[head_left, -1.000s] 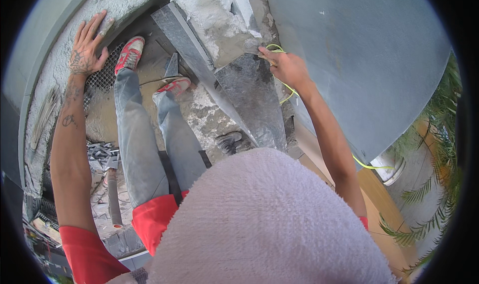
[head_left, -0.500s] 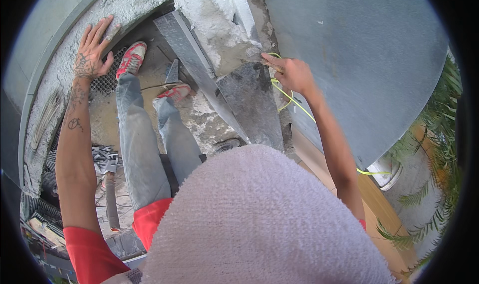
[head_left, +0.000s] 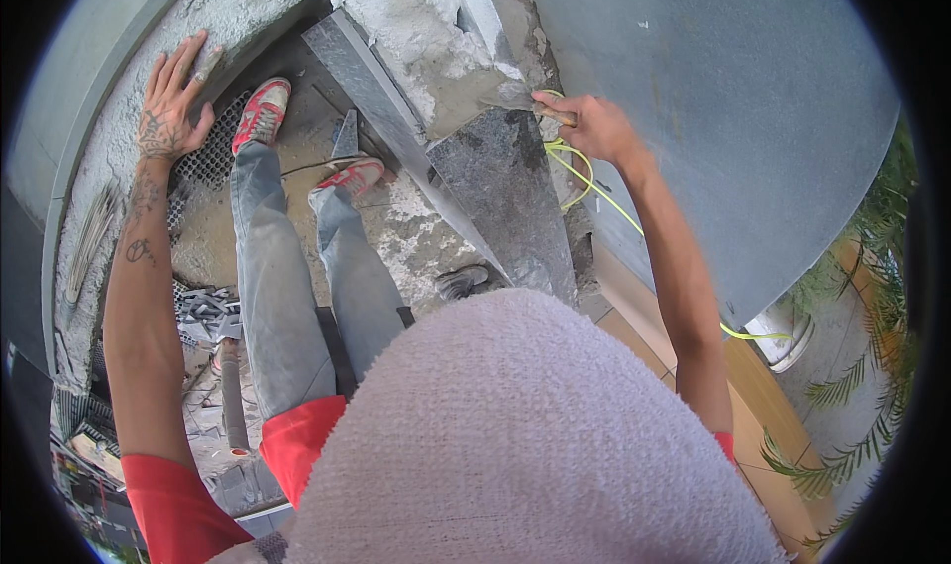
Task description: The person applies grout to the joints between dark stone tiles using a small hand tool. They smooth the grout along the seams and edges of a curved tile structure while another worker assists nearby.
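Observation:
My left hand [head_left: 173, 103] rests with fingers apart on the rough white plastered ledge [head_left: 238, 0] at upper left. My right hand [head_left: 589, 128] grips the wooden handle of a trowel [head_left: 510, 102], whose flat metal blade lies on a patch of grey mortar [head_left: 446, 103]. The mortar sits just above a dark stone slab [head_left: 485, 178], beside rough white plaster. A yellow-green cord [head_left: 580, 203] loops under and behind my right hand.
My feet [head_left: 260, 113] stand below among perforated mesh [head_left: 208, 158], a metal channel [head_left: 347, 49], grey offcuts [head_left: 203, 311] and a pipe [head_left: 234, 396]. A large grey panel [head_left: 713, 118] fills the upper right, with wooden boards [head_left: 753, 406] and palm fronds [head_left: 842, 386] below it.
My right hand and the trowel have moved to the right along the top of the dark slab. My left hand stays on the ledge, and the view has shifted slightly.

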`<state>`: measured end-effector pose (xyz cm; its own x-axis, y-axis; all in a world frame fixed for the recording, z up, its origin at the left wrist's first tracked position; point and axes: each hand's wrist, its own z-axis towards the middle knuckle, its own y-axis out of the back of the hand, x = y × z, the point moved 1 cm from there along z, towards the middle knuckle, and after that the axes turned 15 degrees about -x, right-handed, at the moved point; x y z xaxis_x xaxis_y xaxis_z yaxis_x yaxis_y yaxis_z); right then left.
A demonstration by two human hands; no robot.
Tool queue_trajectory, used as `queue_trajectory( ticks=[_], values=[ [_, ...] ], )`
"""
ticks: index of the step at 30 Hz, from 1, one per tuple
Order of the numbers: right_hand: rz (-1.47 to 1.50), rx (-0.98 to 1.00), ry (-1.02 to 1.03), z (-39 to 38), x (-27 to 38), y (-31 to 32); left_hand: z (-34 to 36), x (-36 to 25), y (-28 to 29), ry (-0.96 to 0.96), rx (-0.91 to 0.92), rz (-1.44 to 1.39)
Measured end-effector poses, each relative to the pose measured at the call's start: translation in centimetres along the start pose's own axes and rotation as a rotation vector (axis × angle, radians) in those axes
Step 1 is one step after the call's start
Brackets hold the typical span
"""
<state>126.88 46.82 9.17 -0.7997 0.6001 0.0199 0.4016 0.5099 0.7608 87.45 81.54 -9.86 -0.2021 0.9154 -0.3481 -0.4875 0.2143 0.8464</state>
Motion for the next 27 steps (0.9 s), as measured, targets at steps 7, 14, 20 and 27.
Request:
queue_trajectory(
  ticks=[7,14,20,27],
  values=[
    [-0.124,-0.026,0.015,-1.3,2.0,2.3,-0.2,-0.1,-0.1,-0.006,-0.004,0.027],
    [-0.139,-0.125,0.154,0.6,2.1,1.0,0.0,-0.2,0.1,0.007,0.008,0.009],
    [-0.09,-0.131,0.147,0.4,1.0,-2.8,0.0,0.0,-0.1,0.003,-0.026,-0.001],
    [-0.106,-0.08,0.061,-0.7,1.8,-1.4,0.1,-0.1,0.3,0.024,0.026,0.006]
  ],
)
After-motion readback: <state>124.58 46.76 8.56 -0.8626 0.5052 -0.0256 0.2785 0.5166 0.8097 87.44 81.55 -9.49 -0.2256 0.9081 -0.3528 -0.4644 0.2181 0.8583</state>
